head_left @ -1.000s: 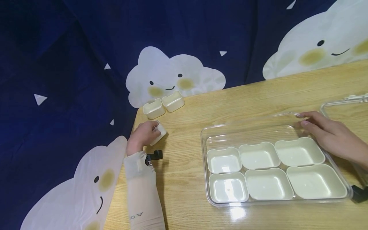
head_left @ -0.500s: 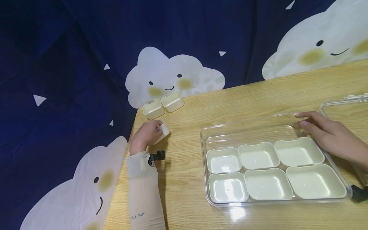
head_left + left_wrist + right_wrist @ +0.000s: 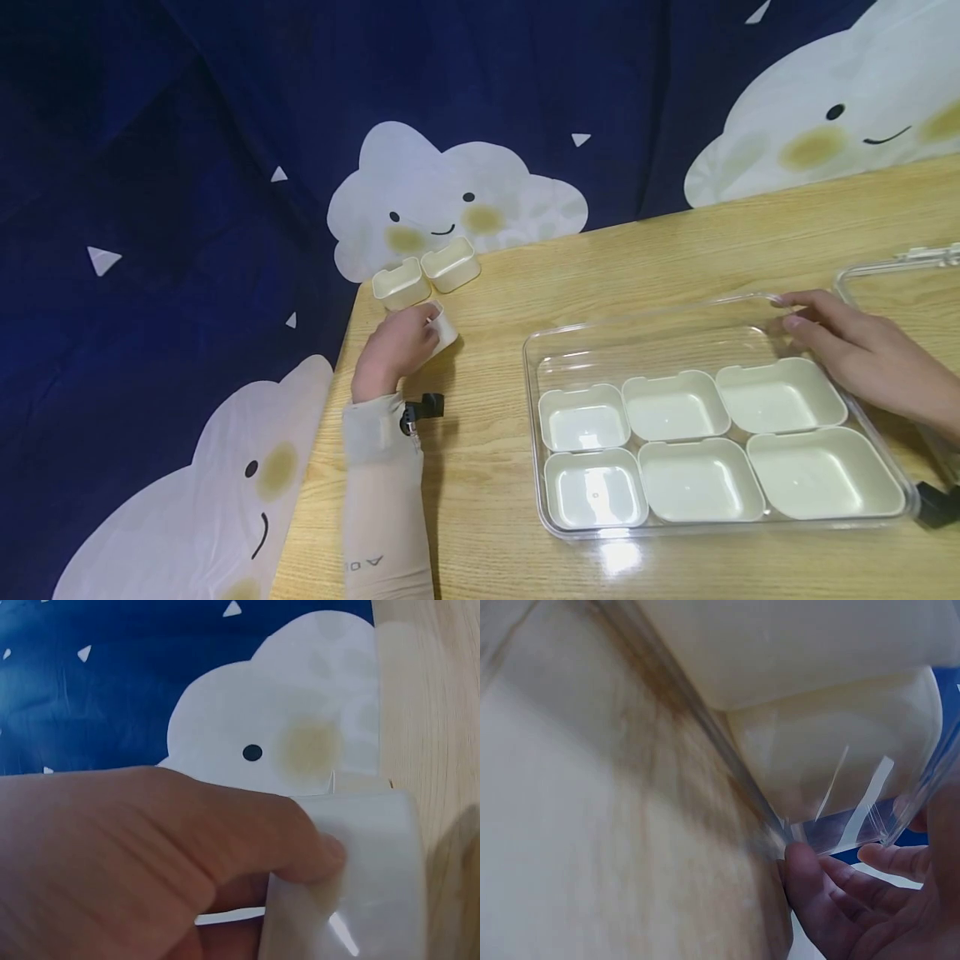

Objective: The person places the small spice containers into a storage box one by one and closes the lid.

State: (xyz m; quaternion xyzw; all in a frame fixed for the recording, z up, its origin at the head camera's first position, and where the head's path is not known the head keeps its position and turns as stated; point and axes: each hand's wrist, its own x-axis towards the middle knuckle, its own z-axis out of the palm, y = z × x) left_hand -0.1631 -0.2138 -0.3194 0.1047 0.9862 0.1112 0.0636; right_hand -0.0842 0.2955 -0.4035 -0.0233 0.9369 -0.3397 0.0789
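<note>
My left hand (image 3: 399, 343) pinches a small off-white storage cup (image 3: 444, 331) near the table's left end. In the left wrist view the thumb (image 3: 307, 851) presses the outside of this cup (image 3: 375, 877), which is tilted. At the right, a clear plastic box (image 3: 531, 433) holds several off-white cups in two rows, with a bare strip along its far side. My right hand (image 3: 862, 350) grips the far right corner of the box; the right wrist view shows the thumb (image 3: 806, 877) low against that corner and the other fingers past it.
Two more cups, a left one (image 3: 402, 285) and a right one (image 3: 451, 265), stand at the table's back left corner. A clear lid-like piece (image 3: 892, 267) lies at the right edge. Behind the wooden table (image 3: 480, 517) hangs a dark blue cloud-print cloth (image 3: 525, 67).
My left hand has moved right and slightly away from me, carrying the cup from near the left edge. My right hand, the box and the two back cups have stayed put.
</note>
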